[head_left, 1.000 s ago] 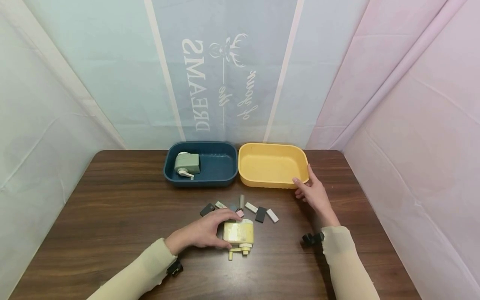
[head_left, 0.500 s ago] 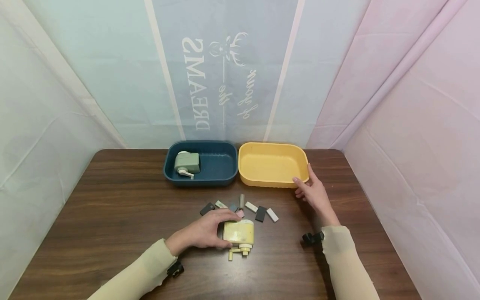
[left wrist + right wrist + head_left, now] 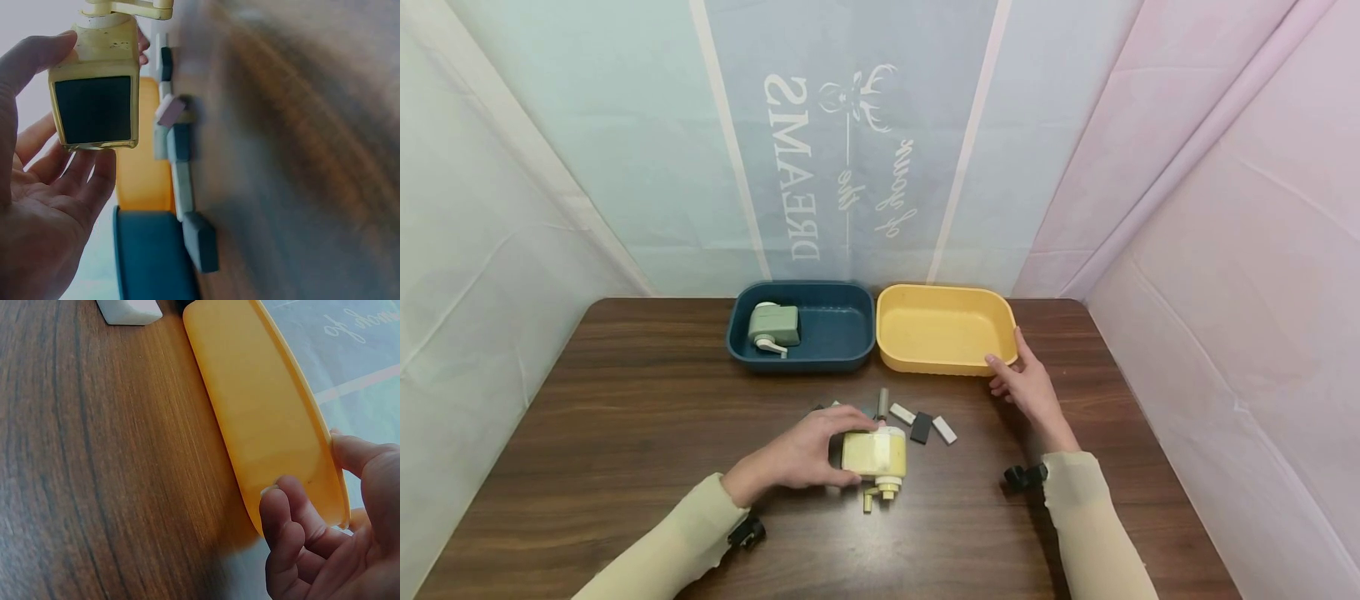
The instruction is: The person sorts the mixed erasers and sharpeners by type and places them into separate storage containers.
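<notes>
My left hand (image 3: 805, 446) grips a yellow pencil sharpener (image 3: 874, 452) with a crank, thumb on the near side and fingers on the far side. In the left wrist view the sharpener (image 3: 94, 53) is raised off the table, its dark end panel facing the camera. My right hand (image 3: 1030, 387) holds the right front corner of a yellow bin (image 3: 946, 367). In the right wrist view the right hand (image 3: 350, 544) has its thumb at the bin's rim and curled fingers against the wall. A green pencil sharpener (image 3: 775, 325) lies in the blue bin (image 3: 838, 364).
Several erasers lie behind the yellow sharpener, among them a black eraser (image 3: 921, 428), a white eraser (image 3: 944, 430) and another white eraser (image 3: 902, 413). A grey cylinder (image 3: 883, 403) is beside them. Both bins stand side by side at the table's (image 3: 625, 400) back edge, before a cloth backdrop.
My left hand has lifted the yellow sharpener and shifted it slightly away from me, now covering some of the erasers at left. My right hand stays at the yellow bin.
</notes>
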{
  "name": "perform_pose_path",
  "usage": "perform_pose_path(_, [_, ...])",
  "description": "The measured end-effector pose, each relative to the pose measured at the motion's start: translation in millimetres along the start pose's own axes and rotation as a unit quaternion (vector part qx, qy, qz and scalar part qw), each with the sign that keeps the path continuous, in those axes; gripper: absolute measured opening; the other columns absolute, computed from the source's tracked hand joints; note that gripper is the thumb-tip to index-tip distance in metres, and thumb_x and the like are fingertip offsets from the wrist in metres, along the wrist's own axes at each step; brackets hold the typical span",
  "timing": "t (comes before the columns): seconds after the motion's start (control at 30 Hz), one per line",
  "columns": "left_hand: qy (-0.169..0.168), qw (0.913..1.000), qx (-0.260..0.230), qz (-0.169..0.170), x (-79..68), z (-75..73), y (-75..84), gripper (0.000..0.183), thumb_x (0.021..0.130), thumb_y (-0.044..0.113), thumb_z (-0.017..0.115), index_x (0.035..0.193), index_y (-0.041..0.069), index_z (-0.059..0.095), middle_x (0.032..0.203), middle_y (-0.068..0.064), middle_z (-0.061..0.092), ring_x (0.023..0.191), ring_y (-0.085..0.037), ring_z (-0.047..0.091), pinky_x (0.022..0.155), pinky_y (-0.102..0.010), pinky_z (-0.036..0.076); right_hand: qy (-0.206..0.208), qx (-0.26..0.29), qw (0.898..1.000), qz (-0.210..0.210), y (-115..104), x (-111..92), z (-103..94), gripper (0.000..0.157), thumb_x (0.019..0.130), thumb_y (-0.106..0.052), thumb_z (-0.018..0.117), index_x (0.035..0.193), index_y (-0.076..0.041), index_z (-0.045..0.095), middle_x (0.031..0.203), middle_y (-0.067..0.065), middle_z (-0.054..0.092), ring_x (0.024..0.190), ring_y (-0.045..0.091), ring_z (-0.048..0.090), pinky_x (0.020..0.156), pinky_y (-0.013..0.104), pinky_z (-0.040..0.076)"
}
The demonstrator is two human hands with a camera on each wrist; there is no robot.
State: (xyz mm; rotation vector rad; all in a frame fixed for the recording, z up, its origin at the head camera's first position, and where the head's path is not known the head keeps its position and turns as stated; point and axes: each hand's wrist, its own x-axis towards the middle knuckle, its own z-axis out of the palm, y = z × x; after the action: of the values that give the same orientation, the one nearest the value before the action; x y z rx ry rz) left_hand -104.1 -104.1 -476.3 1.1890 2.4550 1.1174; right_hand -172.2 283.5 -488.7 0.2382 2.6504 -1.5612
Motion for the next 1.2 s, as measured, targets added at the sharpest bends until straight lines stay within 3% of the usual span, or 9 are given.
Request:
perform_pose_path(0.2, [0.033, 0.9992, 0.01, 0.02, 1.2, -15.3, 2.6, 0.063, 0.075, 0.026, 0.088, 0.131, 0.015, 0.063, 0.128, 0.008, 0.059, 0.118, -0.01, 0.055, 0.099, -0.038, 0.046, -0.001, -0.001, 1.0, -0.001, -1.0, -0.3, -0.5, 0.094, 0.091, -0.058, 0.064, 0.161, -0.031, 0.007, 0.078, 0.009, 0.068, 0.068, 0.022, 0.069, 0.058, 0.03, 0.052])
perform_pose_path(0.5, [0.064, 0.9977, 0.02, 0.008, 1.1, -41.9, 3.3, 0.063, 0.075, 0.027, 0.088, 0.132, 0.016, 0.063, 0.131, 0.008, 0.058, 0.119, -0.012, 0.054, 0.098, -0.041, 0.046, -0.004, 0.0, 1.0, 0.005, -3.6, 0.1, -1.5, 0.094, 0.091, -0.059, 0.064, 0.161, -0.032, 0.008, 0.079, 0.011, 0.068, 0.069, 0.023, 0.069, 0.059, 0.031, 0.052])
perform_pose_path(0.97, [0.115, 0.9929, 0.031, 0.001, 2.8, -68.1, -4.2, 0.06, 0.074, 0.025, 0.089, 0.129, 0.015, 0.066, 0.129, 0.004, 0.06, 0.117, -0.016, 0.056, 0.095, -0.044, 0.047, -0.005, -0.003, 1.0, 0.012, -7.4, 1.7, -2.7, 0.092, 0.092, -0.057, 0.064, 0.161, -0.034, 0.008, 0.079, 0.01, 0.068, 0.068, 0.023, 0.069, 0.059, 0.03, 0.052])
perform_pose_path(1.2, [0.14, 0.9895, 0.036, -0.01, 3.6, -84.0, -8.4, 0.06, 0.073, 0.022, 0.089, 0.128, 0.012, 0.066, 0.127, -0.001, 0.061, 0.111, -0.018, 0.057, 0.09, -0.05, 0.049, -0.01, -0.007, 1.0, 0.017, -6.6, 2.2, -4.5, 0.093, 0.091, -0.059, 0.064, 0.16, -0.034, 0.007, 0.08, 0.011, 0.067, 0.07, 0.024, 0.069, 0.06, 0.03, 0.052])
